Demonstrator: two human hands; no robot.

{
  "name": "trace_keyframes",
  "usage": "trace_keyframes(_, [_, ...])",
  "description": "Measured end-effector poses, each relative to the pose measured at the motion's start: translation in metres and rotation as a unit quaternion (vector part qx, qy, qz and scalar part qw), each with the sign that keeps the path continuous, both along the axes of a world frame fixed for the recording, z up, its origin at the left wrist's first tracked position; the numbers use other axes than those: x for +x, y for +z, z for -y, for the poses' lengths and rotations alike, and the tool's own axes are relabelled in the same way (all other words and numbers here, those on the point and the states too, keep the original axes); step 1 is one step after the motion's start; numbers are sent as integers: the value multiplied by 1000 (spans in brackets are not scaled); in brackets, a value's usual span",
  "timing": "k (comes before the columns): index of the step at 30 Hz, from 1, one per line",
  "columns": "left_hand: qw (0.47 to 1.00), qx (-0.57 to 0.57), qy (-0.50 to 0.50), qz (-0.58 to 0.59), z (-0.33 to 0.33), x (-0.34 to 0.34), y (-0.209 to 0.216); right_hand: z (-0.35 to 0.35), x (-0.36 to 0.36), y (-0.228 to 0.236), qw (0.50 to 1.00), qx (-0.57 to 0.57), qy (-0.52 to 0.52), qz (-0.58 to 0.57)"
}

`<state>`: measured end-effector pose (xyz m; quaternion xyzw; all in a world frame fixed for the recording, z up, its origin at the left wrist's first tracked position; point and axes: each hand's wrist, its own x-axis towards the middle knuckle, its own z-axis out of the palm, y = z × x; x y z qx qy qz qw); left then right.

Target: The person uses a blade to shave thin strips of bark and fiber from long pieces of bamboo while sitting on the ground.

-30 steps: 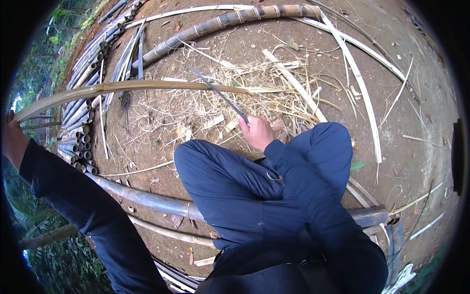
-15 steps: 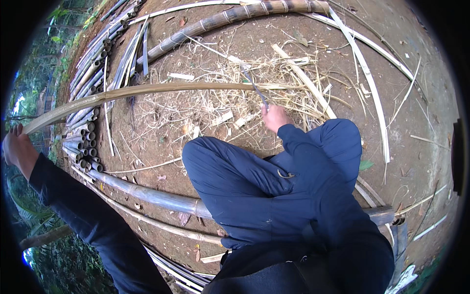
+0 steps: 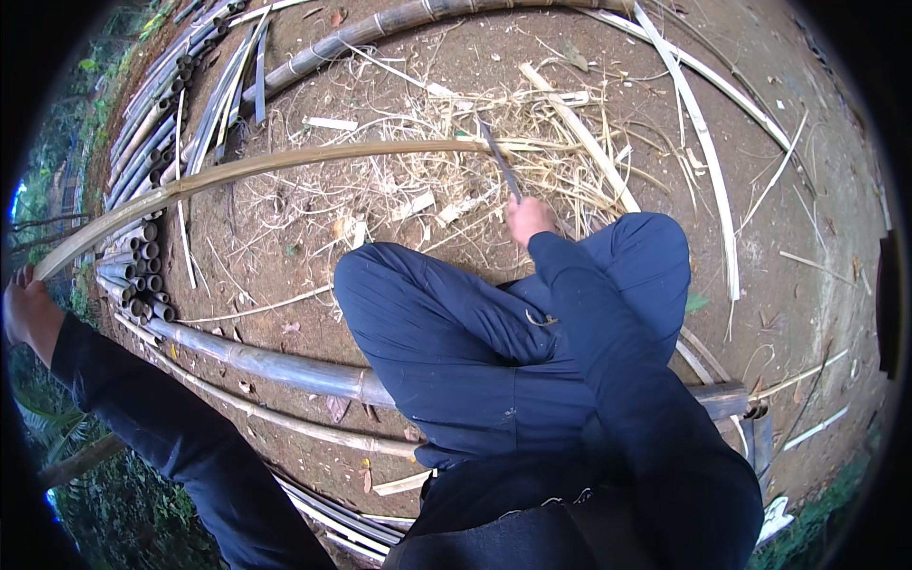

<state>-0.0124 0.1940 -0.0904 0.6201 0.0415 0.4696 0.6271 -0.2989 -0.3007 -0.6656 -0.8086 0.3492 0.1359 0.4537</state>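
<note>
Compared with 1 second ago, the knife [image 3: 501,166] is crossing the bamboo strip [image 3: 285,157] farther right, near its thin far end, and its blade is pointing more directly away; the work is apparently concentrating on that end now. The right hand [image 3: 530,220] is gripping the knife's handle, and the left hand's [image 3: 33,315] grip is closing around the strip's near end, at the far left. The strip is stretching across the ground between the 2 hands, its far end overlying a heap of shavings [image 3: 556,179]. A pale slat [image 3: 581,138] is lying over that heap, crowding the tip, while the bent legs [image 3: 418,304] are limiting room below. Stacked bamboo tubes [image 3: 147,266] are sitting at left, and a dark bamboo pole [image 3: 332,49] is lying beyond the shavings.
</note>
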Motion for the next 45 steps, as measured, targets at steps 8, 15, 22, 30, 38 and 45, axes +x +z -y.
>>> trace_keyframes(8, [1000,-21,-3,10,-17,-13,-9,-12,2,-7,986,-82,65,129])
trace_keyframes(15, [999,-34,-19,33,-5,-7,-5,5,3,-28,997,-78,-6,24])
trace_keyframes(22, [997,-23,-44,60,13,2,14,0,10,-32,998,-27,-46,46])
trace_keyframes(30, [986,67,-110,109,126,-33,17,7,7,-67,989,-87,-62,103])
trace_keyframes(38, [952,180,-181,170,189,-92,32,-11,16,-61,984,-85,-57,144])
trace_keyframes(45, [904,111,-394,123,224,-99,33,-8,17,-57,982,-55,-66,167])
